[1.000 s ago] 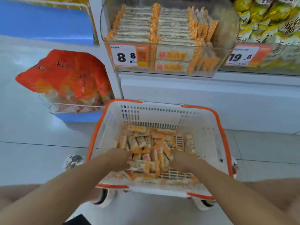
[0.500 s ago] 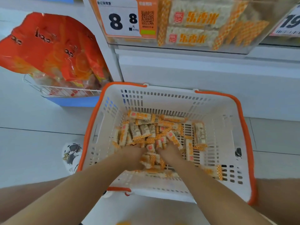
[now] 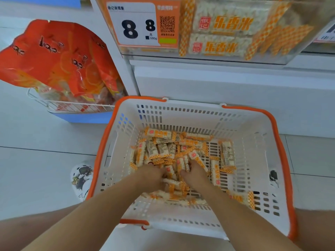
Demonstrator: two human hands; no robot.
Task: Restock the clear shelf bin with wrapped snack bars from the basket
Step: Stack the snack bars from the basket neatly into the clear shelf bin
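Observation:
A white basket [image 3: 250,127] with an orange rim stands on the floor and holds several wrapped snack bars [image 3: 159,134] in white and orange wrappers. Both hands are down in the pile. My left hand [image 3: 151,175] and my right hand [image 3: 194,173] sit side by side, fingers curled around a bunch of bars between them; the fingertips are buried in the wrappers. Above, the clear shelf bin [image 3: 235,51] shows stacked bars of the same kind behind its front wall, with an 8.8 price tag [image 3: 137,24] on it.
A wire rack [image 3: 72,105] with orange snack bags [image 3: 54,57] sits at the left on a blue base. The white shelf front [image 3: 235,84] rises behind the basket. A patterned shoe [image 3: 80,178] stands beside the basket's left wall. Pale floor tiles lie at the left.
My view has dropped and moved closer to the basket. Both hands have drawn together in the pile and closed on a bunch of bars.

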